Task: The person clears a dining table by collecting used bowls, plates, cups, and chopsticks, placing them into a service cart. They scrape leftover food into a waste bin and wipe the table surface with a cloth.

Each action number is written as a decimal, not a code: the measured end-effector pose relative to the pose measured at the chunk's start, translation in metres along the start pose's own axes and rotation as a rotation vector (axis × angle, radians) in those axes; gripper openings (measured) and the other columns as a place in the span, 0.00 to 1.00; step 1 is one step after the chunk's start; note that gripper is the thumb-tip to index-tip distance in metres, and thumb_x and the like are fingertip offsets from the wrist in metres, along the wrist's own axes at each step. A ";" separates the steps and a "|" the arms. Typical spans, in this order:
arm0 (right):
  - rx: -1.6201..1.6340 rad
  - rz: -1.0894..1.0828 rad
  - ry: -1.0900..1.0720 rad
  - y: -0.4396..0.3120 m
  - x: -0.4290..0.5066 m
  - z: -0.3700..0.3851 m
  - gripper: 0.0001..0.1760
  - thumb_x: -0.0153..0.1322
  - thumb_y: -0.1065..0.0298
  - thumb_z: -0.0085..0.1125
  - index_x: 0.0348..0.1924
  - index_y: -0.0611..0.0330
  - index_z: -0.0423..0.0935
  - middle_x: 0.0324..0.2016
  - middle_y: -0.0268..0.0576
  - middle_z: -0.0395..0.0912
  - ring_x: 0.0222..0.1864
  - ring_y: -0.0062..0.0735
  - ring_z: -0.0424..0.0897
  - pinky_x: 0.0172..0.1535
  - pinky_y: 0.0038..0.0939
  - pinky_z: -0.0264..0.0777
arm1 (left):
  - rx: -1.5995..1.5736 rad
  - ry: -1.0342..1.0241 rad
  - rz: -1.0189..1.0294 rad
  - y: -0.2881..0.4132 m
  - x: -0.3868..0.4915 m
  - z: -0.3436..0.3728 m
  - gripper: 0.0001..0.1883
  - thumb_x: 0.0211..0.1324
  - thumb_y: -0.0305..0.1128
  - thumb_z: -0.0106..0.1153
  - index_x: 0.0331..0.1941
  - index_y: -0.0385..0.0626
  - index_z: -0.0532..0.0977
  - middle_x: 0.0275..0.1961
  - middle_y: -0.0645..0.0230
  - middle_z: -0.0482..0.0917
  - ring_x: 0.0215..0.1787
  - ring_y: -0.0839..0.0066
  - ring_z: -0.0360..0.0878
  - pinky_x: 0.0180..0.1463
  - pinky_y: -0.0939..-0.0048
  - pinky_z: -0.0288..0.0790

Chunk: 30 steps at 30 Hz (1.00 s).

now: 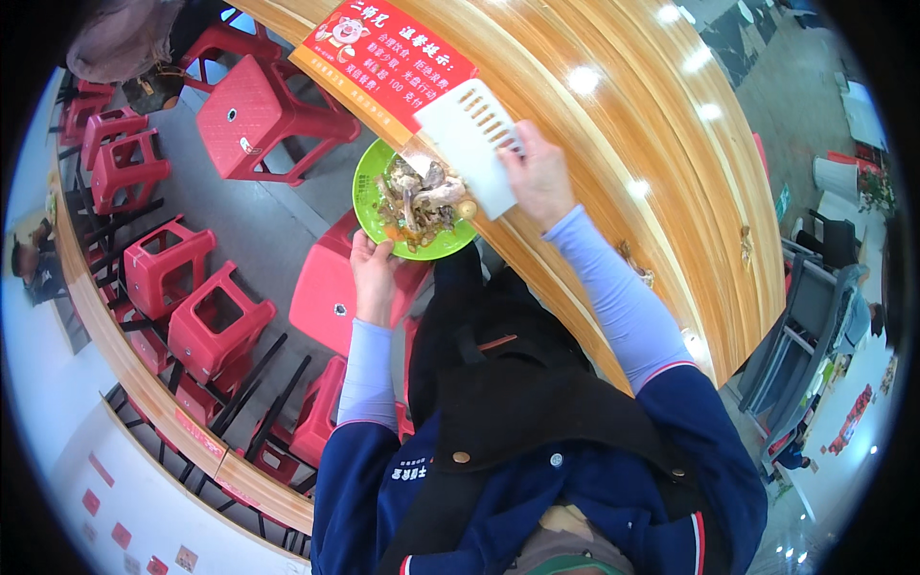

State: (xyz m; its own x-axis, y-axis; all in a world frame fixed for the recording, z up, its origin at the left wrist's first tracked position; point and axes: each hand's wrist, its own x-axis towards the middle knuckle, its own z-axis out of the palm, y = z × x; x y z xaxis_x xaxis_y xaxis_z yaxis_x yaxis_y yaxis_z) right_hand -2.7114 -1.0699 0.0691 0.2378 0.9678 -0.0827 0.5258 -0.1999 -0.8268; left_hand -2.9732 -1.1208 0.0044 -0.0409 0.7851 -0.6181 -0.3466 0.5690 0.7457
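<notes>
My left hand (371, 277) grips the near rim of a green plate (368, 210), which it holds at the edge of a wooden table (611, 136). Bones and food scraps (420, 194) are heaped on the plate, with a small round pale piece (467, 209) at its right side. A flat white scraper (471, 144) with a row of slots is in my right hand (539, 176), tilted over the tabletop beside the plate. Its lower left edge comes close to the plate; whether they touch I cannot tell. Part of a red printed notice (392, 57) lies under the scraper.
Food scraps (636, 266) lie on the table by my right forearm, and another bit (746, 246) farther right. Red plastic stools (338, 287) stand to my left, several along a second long table (154, 359). A grey cart (790, 323) stands right. Other people appear at the view's edges.
</notes>
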 end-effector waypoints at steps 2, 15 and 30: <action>-0.013 -0.022 -0.026 -0.018 -0.006 0.020 0.07 0.67 0.71 0.54 0.36 0.61 0.68 0.26 0.54 0.76 0.27 0.49 0.78 0.30 0.42 0.70 | 0.035 0.046 0.004 -0.001 0.002 -0.005 0.14 0.58 0.16 0.43 0.48 0.42 0.65 0.47 0.64 0.78 0.43 0.75 0.79 0.38 0.73 0.78; 0.221 -0.085 0.016 -0.027 -0.009 0.011 0.06 0.68 0.72 0.54 0.39 0.59 0.73 0.30 0.42 0.78 0.30 0.40 0.78 0.33 0.32 0.73 | 0.070 0.003 0.039 -0.003 0.011 -0.015 0.17 0.58 0.17 0.45 0.51 0.41 0.64 0.49 0.62 0.76 0.48 0.71 0.77 0.44 0.66 0.77; 0.094 0.108 -0.159 0.111 0.215 -0.155 0.13 0.66 0.68 0.58 0.44 0.59 0.74 0.33 0.34 0.79 0.34 0.22 0.76 0.36 0.27 0.72 | 0.056 0.079 -0.035 0.021 0.013 -0.043 0.16 0.58 0.16 0.44 0.50 0.42 0.64 0.49 0.62 0.76 0.46 0.71 0.78 0.44 0.66 0.78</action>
State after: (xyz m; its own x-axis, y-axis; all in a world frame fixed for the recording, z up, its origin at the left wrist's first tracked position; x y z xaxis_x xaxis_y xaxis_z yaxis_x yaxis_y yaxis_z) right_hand -2.4755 -0.9075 0.0455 0.1530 0.9550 -0.2542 0.4240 -0.2958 -0.8560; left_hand -3.0209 -1.1093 0.0012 -0.1039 0.7440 -0.6601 -0.2961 0.6105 0.7346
